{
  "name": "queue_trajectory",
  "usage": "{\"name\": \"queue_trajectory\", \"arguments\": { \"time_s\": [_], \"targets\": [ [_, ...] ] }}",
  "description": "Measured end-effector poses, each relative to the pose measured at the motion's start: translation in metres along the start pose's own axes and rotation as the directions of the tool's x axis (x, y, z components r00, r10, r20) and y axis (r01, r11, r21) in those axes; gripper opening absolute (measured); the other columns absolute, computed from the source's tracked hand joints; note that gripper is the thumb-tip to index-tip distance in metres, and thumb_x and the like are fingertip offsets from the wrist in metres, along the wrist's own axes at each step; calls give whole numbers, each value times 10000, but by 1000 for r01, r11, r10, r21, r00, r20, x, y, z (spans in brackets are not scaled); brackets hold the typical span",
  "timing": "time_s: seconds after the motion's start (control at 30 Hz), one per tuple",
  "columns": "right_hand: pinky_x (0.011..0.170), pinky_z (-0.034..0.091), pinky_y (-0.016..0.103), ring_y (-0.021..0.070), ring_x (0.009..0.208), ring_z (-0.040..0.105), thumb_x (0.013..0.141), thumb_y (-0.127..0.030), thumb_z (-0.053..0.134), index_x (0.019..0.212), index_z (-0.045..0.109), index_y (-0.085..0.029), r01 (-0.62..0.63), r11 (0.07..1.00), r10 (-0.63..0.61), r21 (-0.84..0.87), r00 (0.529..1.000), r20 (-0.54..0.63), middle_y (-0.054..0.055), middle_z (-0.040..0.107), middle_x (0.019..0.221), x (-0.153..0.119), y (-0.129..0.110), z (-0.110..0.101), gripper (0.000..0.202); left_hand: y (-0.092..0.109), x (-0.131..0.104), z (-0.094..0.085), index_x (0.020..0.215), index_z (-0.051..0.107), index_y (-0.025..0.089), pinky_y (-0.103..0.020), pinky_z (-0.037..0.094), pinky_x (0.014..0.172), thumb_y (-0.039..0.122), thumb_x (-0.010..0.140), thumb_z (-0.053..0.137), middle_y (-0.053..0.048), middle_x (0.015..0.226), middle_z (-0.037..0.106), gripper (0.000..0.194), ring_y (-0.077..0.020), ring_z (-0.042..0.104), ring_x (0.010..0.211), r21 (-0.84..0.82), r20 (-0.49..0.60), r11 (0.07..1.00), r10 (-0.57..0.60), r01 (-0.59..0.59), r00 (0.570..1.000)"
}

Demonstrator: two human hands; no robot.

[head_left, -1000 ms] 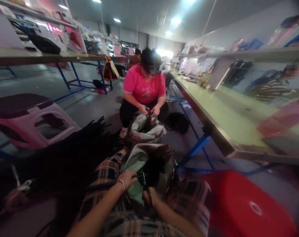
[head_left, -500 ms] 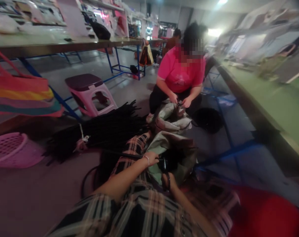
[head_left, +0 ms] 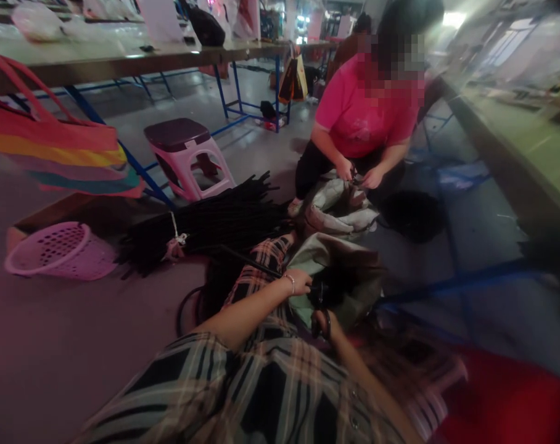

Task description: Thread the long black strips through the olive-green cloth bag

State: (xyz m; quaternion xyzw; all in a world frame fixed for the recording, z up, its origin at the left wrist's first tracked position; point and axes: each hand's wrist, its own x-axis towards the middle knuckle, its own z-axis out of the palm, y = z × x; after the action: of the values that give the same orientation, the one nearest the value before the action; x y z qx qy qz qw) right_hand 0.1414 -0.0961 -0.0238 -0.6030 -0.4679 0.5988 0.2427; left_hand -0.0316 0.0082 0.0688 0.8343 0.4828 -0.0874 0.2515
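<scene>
My left hand (head_left: 300, 282) is closed around a long black tube-like strip (head_left: 250, 261), which runs back over my knee to the left. In my right hand (head_left: 332, 323) are scissors (head_left: 327, 325) with dark loop handles, their blades pointing up close to the strip's end by my left hand. Both hands are over an open pale-green sack (head_left: 303, 260) with dark contents that I cannot make out. A large bundle of black strips (head_left: 229, 213), tied with a white cord (head_left: 176, 231), lies on the floor beyond my left arm.
Opposite me squats a person in a pink shirt (head_left: 354, 117), both hands at a second pale sack (head_left: 340, 219). Left are a pink basket (head_left: 67, 253), a plastic stool (head_left: 187, 154) and a striped bag (head_left: 62, 148). A table (head_left: 506, 154) runs along the right.
The whole view has shifted, so things appear farther right and slightly higher. My hands keep their grip on the strip and the scissors.
</scene>
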Motion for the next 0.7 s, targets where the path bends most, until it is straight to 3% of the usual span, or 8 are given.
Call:
{"name": "queue_trajectory", "arguments": {
  "time_s": [0.17,0.37,0.7],
  "targets": [
    [360,332,208,113,363,465,699,-371,519,614,495,-189,-9,998,6,-55,998,-69,-28,490,431,-7,-9,0,202,-6,1,2,1085,706,310,-281,481,786,384,838,520,-16,1037,713,317,-215,636,986,24,-61,999,26,-24,998],
    [357,327,186,93,347,452,711,-260,518,602,513,-177,-154,987,144,-39,971,-191,-38,482,423,-9,-18,2,137,-16,-6,-6,1136,683,300,-279,463,814,394,857,512,-19,1109,692,340,-217,613,1029,84,-51,996,11,-7,999],
    [377,305,181,87,356,445,736,-234,507,559,527,-167,-158,979,126,-129,966,-226,-38,467,404,-9,-20,2,191,-23,-11,2,1098,690,299,-273,466,795,431,860,493,-21,1094,698,335,-212,622,1025,64,-58,997,-36,39,998]
  ]
}}
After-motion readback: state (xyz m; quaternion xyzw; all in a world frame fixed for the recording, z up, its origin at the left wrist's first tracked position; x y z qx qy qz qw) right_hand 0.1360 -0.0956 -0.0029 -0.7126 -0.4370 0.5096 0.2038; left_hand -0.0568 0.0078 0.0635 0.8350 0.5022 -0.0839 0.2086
